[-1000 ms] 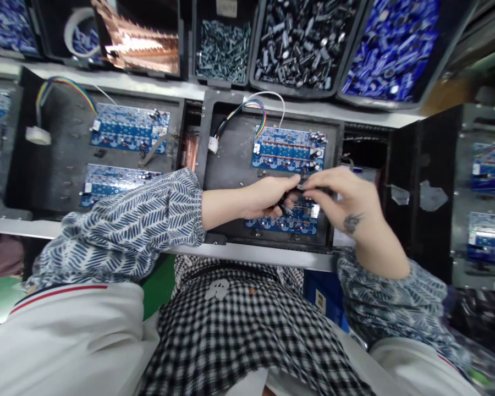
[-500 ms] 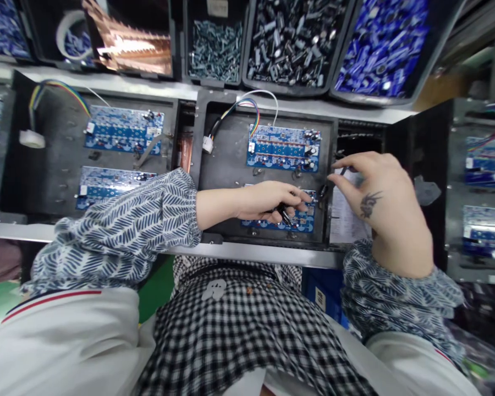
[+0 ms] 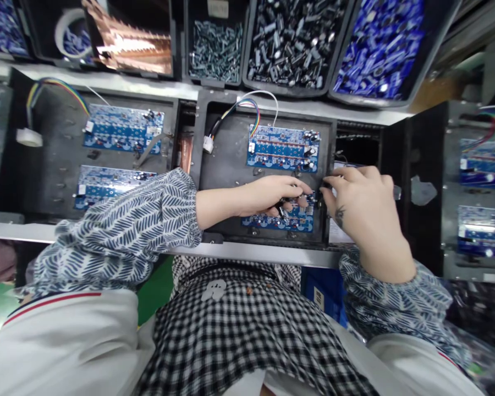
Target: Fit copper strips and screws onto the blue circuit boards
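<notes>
My left hand [image 3: 268,197] rests over the lower blue circuit board [image 3: 280,220] in the middle black fixture tray [image 3: 226,165] and grips several small dark components. My right hand [image 3: 363,206] is at the tray's right edge, its fingertips pinching a small dark part next to the board's right end. The upper blue circuit board [image 3: 284,148] sits uncovered just beyond both hands, with a rainbow ribbon cable [image 3: 243,110] and white connector [image 3: 208,144] running from it.
Bins line the back: screws [image 3: 218,41], dark capacitors [image 3: 295,38], blue capacitors [image 3: 379,47], copper heat sinks [image 3: 132,47]. A left fixture tray [image 3: 58,159] holds two blue boards. Another tray [image 3: 478,181] with boards sits at the right. A metal rail [image 3: 247,254] runs along the front edge.
My right hand left the lower board, swung out to the right gap beside the tray, and has now come back to the board's right end. My left hand stayed on the board.
</notes>
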The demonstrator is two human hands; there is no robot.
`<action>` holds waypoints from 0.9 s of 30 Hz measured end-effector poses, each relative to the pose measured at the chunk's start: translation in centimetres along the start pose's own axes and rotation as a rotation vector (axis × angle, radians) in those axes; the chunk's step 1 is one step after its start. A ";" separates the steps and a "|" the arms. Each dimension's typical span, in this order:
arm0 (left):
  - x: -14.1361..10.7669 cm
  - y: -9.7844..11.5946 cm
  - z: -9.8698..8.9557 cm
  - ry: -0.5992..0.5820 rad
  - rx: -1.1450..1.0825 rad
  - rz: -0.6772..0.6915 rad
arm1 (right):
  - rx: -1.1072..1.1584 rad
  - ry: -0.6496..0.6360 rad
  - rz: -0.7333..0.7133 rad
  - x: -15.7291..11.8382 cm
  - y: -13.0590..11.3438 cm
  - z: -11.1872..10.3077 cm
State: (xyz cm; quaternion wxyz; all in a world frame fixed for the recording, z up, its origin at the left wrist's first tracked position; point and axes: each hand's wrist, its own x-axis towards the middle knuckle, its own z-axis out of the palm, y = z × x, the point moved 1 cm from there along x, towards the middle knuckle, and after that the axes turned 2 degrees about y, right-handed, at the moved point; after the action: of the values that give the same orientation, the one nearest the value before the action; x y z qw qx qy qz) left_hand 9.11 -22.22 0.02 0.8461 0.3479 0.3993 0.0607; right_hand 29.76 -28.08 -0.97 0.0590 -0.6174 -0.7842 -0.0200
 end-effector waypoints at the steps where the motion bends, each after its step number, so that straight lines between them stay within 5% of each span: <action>1: 0.0 -0.1 -0.1 -0.007 0.031 0.023 | 0.013 -0.003 0.002 -0.2 0.1 0.1; 17: 0.3 -0.6 -0.4 0.106 0.168 0.170 | 0.019 -0.067 0.086 -1.1 -0.5 0.8; 21: 0.3 -0.4 -0.4 0.100 0.158 0.171 | 0.108 0.058 0.070 -0.2 0.0 -0.2; 27: -0.1 0.1 -0.3 0.127 0.157 0.116 | 0.353 0.214 0.290 3.5 1.3 -0.1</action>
State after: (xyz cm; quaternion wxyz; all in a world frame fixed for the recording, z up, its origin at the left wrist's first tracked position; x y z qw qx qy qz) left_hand 8.86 -22.06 0.04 0.7842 0.4310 0.4350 0.0999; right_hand 30.27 -24.42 -0.57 0.2511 -0.6978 -0.6681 0.0607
